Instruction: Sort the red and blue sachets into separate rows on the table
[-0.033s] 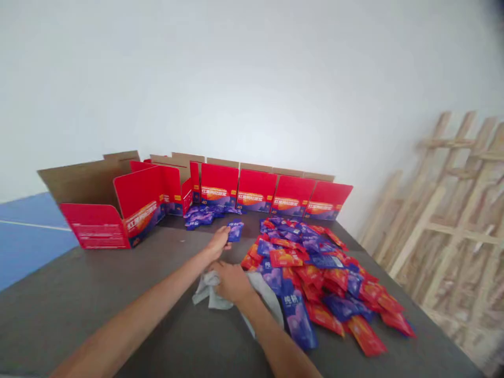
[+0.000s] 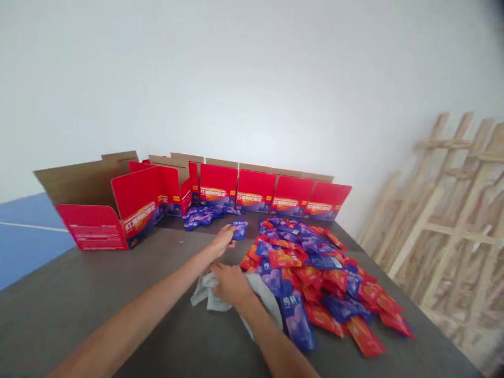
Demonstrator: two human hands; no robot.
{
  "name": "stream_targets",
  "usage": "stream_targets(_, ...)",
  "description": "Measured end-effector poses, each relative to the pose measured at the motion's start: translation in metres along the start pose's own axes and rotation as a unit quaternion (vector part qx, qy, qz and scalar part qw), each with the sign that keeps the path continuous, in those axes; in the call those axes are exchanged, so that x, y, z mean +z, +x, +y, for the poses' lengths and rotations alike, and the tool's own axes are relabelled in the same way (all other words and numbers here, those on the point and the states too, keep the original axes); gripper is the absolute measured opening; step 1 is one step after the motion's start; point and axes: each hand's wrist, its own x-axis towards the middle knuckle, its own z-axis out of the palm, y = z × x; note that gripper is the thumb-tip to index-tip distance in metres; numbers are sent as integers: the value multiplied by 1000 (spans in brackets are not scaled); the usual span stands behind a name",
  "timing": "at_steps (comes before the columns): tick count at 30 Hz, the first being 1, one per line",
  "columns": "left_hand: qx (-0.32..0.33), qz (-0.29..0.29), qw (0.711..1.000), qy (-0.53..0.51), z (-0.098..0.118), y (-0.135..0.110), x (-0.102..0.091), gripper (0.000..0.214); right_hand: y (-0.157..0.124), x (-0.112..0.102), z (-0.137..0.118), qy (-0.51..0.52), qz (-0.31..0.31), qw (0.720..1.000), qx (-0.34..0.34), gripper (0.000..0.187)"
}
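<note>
My left hand (image 2: 222,240) reaches far across the dark grey table (image 2: 118,294), fingers closed on a blue sachet (image 2: 239,229) at the near edge of the big heap. My right hand (image 2: 229,283) lies closer to me, pressed down with closed fingers on a crumpled grey cloth (image 2: 202,296). A heap of red and blue sachets (image 2: 318,273) spreads to the right of both hands. A smaller pile of blue sachets (image 2: 202,215) lies further back, in front of the cartons.
A row of red printed cartons (image 2: 255,197) stands along the white wall. A larger open carton (image 2: 98,215) with brown flaps sits at the left. Wooden frames (image 2: 452,210) lean at the right, beyond the table edge. A blue surface (image 2: 23,236) shows at far left.
My left hand with the blue sachet has shifted slightly forward and to the right. My right hand stays on the cloth.
</note>
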Motion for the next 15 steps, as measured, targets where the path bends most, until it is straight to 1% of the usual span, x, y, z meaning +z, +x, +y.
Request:
stream_targets(2, 8, -29, 999, 10, 17, 19, 28, 32, 1, 3, 0, -12, -14, 1000, 17, 46)
stream_targets(4, 17, -68, 997, 35, 30, 34, 59, 31, 3, 8, 1, -16, -21, 999, 18, 41)
stream_targets(6, 29, -98, 992, 74, 39, 44, 90, 31, 5, 14, 3, -10, -3, 1000, -14, 40)
stream_targets(8, 51, -108, 985, 121, 43, 50, 117, 32, 6, 20, 5, 0, 43, 997, -71, 42)
stream_targets(9, 65, -107, 981, 146, 44, 52, 127, 33, 7, 23, 6, 2, 61, 994, -89, 42)
stream_targets(10, 81, -104, 977, 170, 44, 54, 135, 33, 8, 25, 6, 1, 70, 993, -92, 42)
stream_targets(12, 115, -97, 965, 215, 42, 56, 144, 33, 8, 28, 6, -7, 63, 995, -80, 39)
stream_targets(13, 132, -96, 958, 237, 41, 57, 146, 33, 9, 28, 5, -11, 53, 995, -81, 37)
stream_targets(15, 168, -99, 942, 273, 38, 58, 146, 33, 9, 29, 5, -16, 39, 993, -107, 34)
